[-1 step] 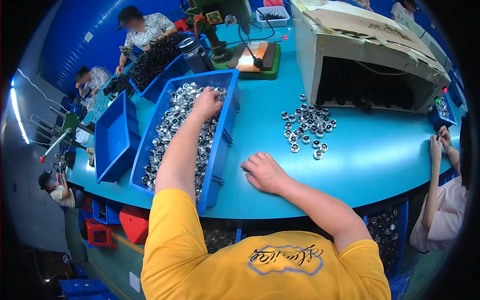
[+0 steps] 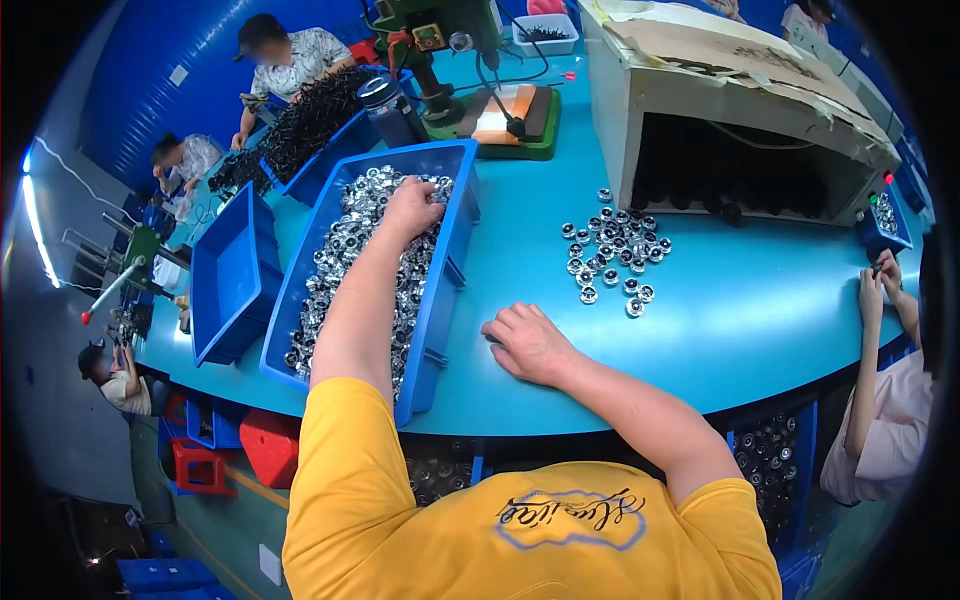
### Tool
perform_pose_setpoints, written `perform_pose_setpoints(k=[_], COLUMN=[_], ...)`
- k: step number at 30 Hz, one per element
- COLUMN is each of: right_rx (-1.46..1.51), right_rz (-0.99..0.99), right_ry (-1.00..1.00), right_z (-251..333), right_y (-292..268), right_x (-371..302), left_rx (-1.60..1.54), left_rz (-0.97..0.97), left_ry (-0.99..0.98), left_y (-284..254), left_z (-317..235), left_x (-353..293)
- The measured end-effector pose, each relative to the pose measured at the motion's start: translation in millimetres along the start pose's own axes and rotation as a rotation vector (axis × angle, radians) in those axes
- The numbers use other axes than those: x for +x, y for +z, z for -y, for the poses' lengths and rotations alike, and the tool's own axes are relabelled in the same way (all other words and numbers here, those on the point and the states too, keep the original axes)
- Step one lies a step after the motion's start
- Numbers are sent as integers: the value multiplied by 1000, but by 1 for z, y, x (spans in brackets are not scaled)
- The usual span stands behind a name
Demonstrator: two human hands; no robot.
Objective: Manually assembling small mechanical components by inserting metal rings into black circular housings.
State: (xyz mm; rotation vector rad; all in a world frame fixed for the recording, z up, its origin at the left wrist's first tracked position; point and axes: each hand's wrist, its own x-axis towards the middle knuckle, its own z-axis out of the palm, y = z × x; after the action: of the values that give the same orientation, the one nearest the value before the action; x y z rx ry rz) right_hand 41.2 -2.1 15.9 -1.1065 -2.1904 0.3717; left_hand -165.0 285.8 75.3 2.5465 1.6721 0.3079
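Observation:
Small round silver parts with dark centres (image 2: pixel 345 235) fill a long blue bin (image 2: pixel 455 240) on the table before me. Over the far part of this heap is my left hand (image 2: pixel 411 207), touching the parts. Its fingers bend down among them and the tips are hidden, so I cannot see what they hold. My right hand (image 2: pixel 530 345) rests palm down on the blue-green tabletop, right of the bin, with thumb and fingers apart and nothing in it. Beyond it lies a loose cluster of the same silver parts (image 2: pixel 615 245).
An empty blue tray (image 2: pixel 235 275) stands left of the bin. Behind are a dark bottle (image 2: pixel 390 112), a green press (image 2: pixel 430 70) and a bin of black pieces (image 2: pixel 315 120). A large open-fronted box (image 2: pixel 625 130) stands at the back right. Co-workers sit around, one (image 2: pixel 880 410) close at right.

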Motion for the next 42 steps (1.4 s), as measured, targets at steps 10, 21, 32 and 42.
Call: perform_pose_setpoints(k=[10,21,32,42], right_rx=[-13,-277,-199,-208], right_rz=[-66,-43,-523,-563], right_ry=[-51,-230,200,225], right_z=[-4,-11,-71,-99], right_y=[2,-46,-140,-138], right_x=[-11,-67,-101,-31], left_rx=[-788,-347,-191,-285], left_rz=[-237,-96,-95,-347], left_ry=[-79,285,394,286], left_y=[-98,70,56,54], left_z=[-91,-268,-280,-238], left_x=[-22,-82,-108,-126])
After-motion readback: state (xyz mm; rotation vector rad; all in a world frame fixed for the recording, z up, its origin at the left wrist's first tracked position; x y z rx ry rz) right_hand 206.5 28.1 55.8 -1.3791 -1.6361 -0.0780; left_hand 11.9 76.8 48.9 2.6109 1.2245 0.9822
